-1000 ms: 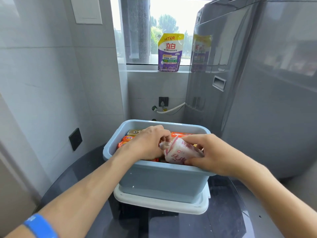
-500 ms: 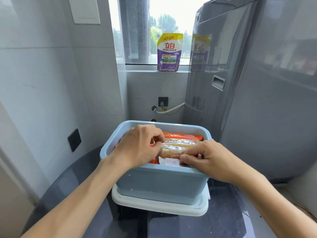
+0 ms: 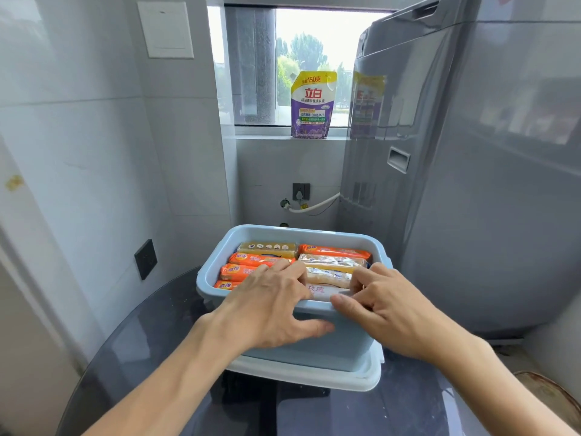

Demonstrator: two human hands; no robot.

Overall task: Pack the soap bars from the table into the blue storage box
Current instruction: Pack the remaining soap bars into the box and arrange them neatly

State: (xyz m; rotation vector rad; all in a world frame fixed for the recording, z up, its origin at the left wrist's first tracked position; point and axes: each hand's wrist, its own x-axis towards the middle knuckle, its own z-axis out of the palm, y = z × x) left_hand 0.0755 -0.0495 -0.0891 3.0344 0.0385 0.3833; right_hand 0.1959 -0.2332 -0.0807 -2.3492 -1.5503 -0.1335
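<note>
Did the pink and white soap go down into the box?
Yes. The pink and white soap sank from above the blue box's front rim to lie below it.

left hand | right hand | both over blue box | soap bars inside
</note>
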